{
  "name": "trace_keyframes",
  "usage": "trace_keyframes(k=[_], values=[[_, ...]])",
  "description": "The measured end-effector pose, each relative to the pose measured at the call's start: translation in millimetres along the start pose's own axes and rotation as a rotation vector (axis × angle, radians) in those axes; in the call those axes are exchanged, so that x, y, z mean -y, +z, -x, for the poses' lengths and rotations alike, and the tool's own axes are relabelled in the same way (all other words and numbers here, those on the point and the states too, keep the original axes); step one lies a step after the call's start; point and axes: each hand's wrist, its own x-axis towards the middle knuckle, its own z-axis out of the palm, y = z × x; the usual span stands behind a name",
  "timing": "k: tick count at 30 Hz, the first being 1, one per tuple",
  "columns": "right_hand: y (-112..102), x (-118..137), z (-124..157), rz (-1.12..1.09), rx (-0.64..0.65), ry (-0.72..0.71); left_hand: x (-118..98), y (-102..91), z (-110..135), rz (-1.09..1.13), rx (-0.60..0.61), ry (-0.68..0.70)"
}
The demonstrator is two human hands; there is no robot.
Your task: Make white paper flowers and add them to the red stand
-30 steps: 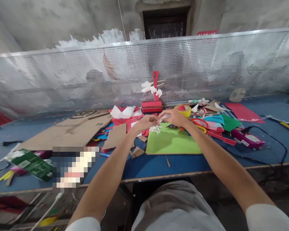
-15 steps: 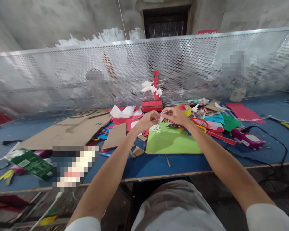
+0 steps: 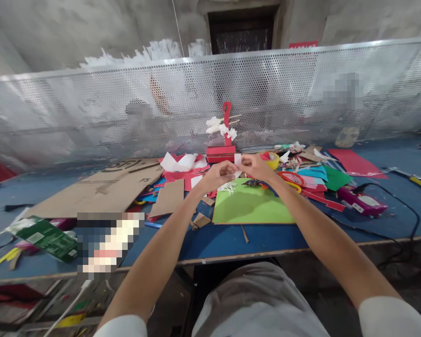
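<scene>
Left hand [image 3: 219, 174] and right hand [image 3: 255, 167] come together near the centre of the head view, both with thumb and fingers pinched on a small strip of white paper [image 3: 237, 159]. One end sticks up above the right fingertips; its lower part is partly hidden by the fingers, so any fold there is hard to make out. Just below, fringed white paper [image 3: 228, 187] lies at the upper left corner of a lime-green sheet [image 3: 254, 208] on the blue table [image 3: 217, 243]. Behind the hands, at upper centre, stands a red box [image 3: 217, 154] with a hooked red strip [image 3: 227, 111] and white paper flowers [image 3: 214, 122]. Cardboard [image 3: 91, 194] covers the left; a purple box [image 3: 366, 203] sits at the right.
</scene>
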Motion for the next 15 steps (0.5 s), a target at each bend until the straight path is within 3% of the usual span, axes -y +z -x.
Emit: trace_keyframes(k=[8, 15], values=[[2.3, -4.7, -0.2, 0.044, 0.041, 0.052, 4.0, 1.7, -1.3, -0.098, -0.059, -0.02], [4.3, 0.6, -0.7, 0.091, -0.042, -0.044, 6.8, -1.3, -4.2, -0.078, -0.187, -0.017]])
